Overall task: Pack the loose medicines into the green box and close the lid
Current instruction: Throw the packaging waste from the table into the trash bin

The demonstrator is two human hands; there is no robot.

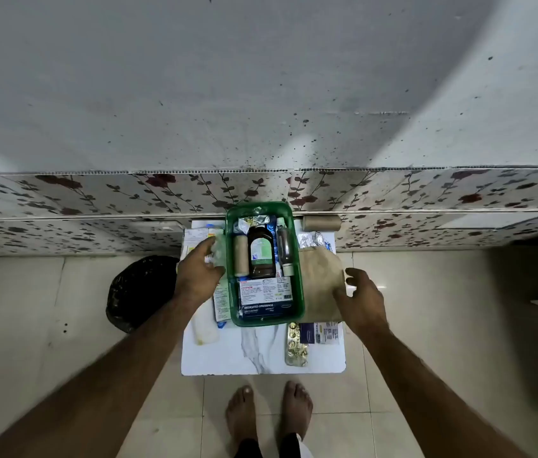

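The green box (298, 285) stands open on a small white table (261, 358). Inside it lie a dark bottle (261, 256), a tan bandage roll (241, 256), a clear vial (285, 252) and a blue dressings carton (262, 300). My left hand (200, 272) rests over loose packets left of the box, its fingers on a small clear packet (215, 251); whether it grips the packet I cannot tell. My right hand (360, 297) hovers with fingers apart at the edge of a brown paper bag (322, 282) right of the box. A gold blister strip (296, 345) lies near the front.
A white bottle (205, 328) lies at the table's left front. Foil strips (312, 240) and a tan roll (321, 223) sit behind the bag. A dark round object (140, 290) is on the floor at left. A floral wall panel runs behind. My bare feet stand below the table.
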